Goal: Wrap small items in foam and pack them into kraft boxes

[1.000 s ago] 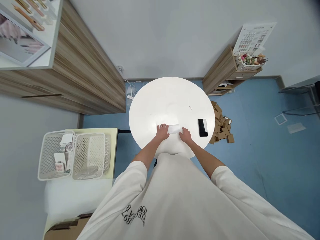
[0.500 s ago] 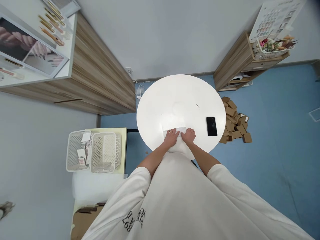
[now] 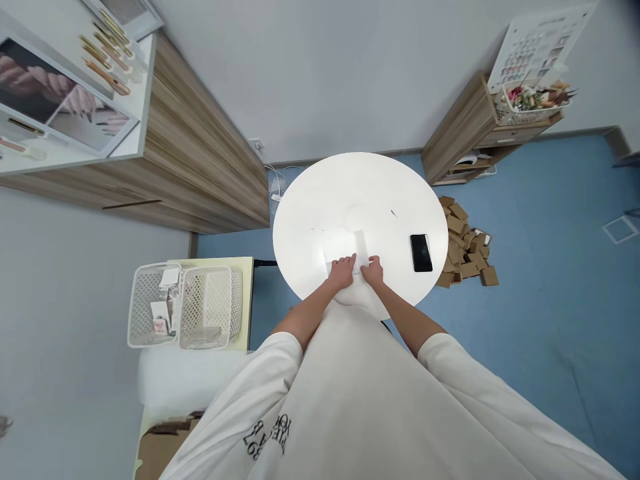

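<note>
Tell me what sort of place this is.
Probably a small workroom linked to nail care, perhaps part of a salon: a framed photo shows hands with long nails, slim brush-like tools lie near it, and brown boxes lie in a heap.

A black phone (image 3: 421, 253) is seen on the round table (image 3: 350, 177). Brown boxes (image 3: 469, 269) are piled on the blue floor (image 3: 530, 267). Flowers (image 3: 534, 100) are held in a small basket (image 3: 509, 115) on a cabinet (image 3: 457, 137). Two white baskets (image 3: 191, 303) are set side by side.

Bright light glares off the white tabletop (image 3: 340, 217), and wide-angle distortion stretches the edges.
</note>
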A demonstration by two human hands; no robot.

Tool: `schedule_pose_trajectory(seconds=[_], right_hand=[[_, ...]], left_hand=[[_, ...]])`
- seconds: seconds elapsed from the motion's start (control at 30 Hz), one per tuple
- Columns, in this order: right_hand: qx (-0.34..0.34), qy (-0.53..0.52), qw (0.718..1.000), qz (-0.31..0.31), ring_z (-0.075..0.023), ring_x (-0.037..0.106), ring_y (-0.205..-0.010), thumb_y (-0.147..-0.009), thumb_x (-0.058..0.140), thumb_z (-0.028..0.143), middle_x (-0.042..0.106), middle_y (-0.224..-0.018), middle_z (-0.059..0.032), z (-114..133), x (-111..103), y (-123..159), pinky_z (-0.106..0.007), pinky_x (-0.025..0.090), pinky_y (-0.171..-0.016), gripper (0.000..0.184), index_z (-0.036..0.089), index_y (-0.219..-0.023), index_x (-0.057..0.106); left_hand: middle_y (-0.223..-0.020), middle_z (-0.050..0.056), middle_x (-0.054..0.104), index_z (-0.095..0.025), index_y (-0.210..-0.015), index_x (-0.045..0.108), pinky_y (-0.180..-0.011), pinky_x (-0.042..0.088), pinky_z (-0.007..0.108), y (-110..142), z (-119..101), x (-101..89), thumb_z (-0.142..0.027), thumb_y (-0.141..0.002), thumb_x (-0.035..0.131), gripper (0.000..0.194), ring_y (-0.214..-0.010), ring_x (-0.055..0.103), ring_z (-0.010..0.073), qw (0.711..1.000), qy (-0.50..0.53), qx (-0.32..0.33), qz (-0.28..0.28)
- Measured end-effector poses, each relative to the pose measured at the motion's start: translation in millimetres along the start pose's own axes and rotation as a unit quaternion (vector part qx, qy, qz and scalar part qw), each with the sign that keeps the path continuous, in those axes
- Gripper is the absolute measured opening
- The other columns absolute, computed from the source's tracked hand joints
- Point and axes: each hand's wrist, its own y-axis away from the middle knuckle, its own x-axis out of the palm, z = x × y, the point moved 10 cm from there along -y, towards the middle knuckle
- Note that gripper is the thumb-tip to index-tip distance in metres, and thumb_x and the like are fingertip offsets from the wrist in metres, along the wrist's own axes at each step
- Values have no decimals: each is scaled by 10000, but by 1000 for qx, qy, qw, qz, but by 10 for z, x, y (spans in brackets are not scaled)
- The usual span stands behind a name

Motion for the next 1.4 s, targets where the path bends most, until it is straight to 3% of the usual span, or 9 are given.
schedule_pose_trajectory(seconds=[0.23, 0.37, 0.5, 0.67, 0.93, 1.07, 1.17, 1.3, 1.4], right_hand=[[-178, 110, 975, 81, -196, 620, -915, -887, 538, 231, 655, -1086, -54, 440, 341, 239, -287, 460, -773, 342, 237, -1228, 510], [-188, 160, 964, 101, -217, 620, -1033, -975, 459, 267, 653, -1183, -105, 489, 420, 281, -301, 456, -872, 329, 198, -1286, 544], [-197, 217, 950, 106, -220, 610, -1085, -985, 405, 179, 627, -1249, -115, 552, 438, 341, -298, 443, -916, 399, 195, -1371, 504], [-175, 265, 943, 96, -234, 616, -1027, -954, 452, 164, 595, -1251, -117, 593, 481, 395, -309, 453, -858, 496, 223, -1446, 428], [-168, 277, 941, 95, -237, 617, -1002, -957, 452, 155, 582, -1239, -117, 595, 526, 371, -310, 444, -810, 493, 235, -1443, 417], [-165, 276, 942, 93, -239, 619, -989, -961, 446, 153, 580, -1225, -122, 593, 530, 370, -314, 441, -804, 485, 232, -1439, 411], [-157, 277, 943, 96, -246, 618, -991, -959, 455, 157, 579, -1220, -125, 581, 539, 364, -320, 440, -803, 482, 233, -1433, 414], [-158, 277, 943, 97, -250, 616, -997, -960, 452, 162, 576, -1218, -124, 574, 545, 352, -323, 441, -805, 480, 238, -1432, 410], [-157, 276, 943, 99, -244, 615, -998, -958, 447, 158, 571, -1226, -119, 564, 545, 348, -318, 443, -805, 485, 244, -1434, 405]], left_hand=[[-1414, 139, 571, -189, -1617, 42, -1095, 364, 428, 115, 198, -61, -65, -826, 485, 916, -1316, 519, 269, 991, 136, 6, -12], [-1525, 135, 453, -206, -1570, 231, -1069, 411, 404, 280, 387, -139, -66, -846, 461, 773, -1324, 511, 261, 978, 182, -35, -91], [-1473, 157, 464, -192, -1444, 400, -1069, 398, 430, 515, 726, -199, -102, -886, 465, 568, -1340, 476, 294, 964, 150, -151, -157], [-1381, 175, 502, -189, -1364, 409, -1001, 443, 424, 699, 1100, -55, -246, -939, 510, 440, -1265, 527, 319, 929, 198, -278, -143], [-1393, 194, 497, -193, -1302, 402, -836, 514, 368, 644, 1258, 179, -288, -843, 636, 524, -1140, 630, 301, 840, 353, -399, -103], [-1297, 192, 596, -163, -1299, 414, -816, 509, 363, 571, 1301, 229, -325, -784, 705, 614, -1158, 628, 321, 824, 387, -404, -87], [-1199, 149, 656, -181, -1220, 478, -761, 508, 337, 536, 1352, 265, -371, -784, 720, 533, -1095, 657, 294, 817, 405, -403, -77], [-1031, 62, 692, -231, -985, 546, -755, 496, 321, 477, 1358, 267, -395, -782, 735, 322, -1021, 667, 260, 841, 381, -382, -48], [-1040, 41, 673, -240, -971, 522, -784, 493, 317, 469, 1364, 201, -353, -774, 739, 314, -1006, 657, 237, 856, 357, -369, -71]])
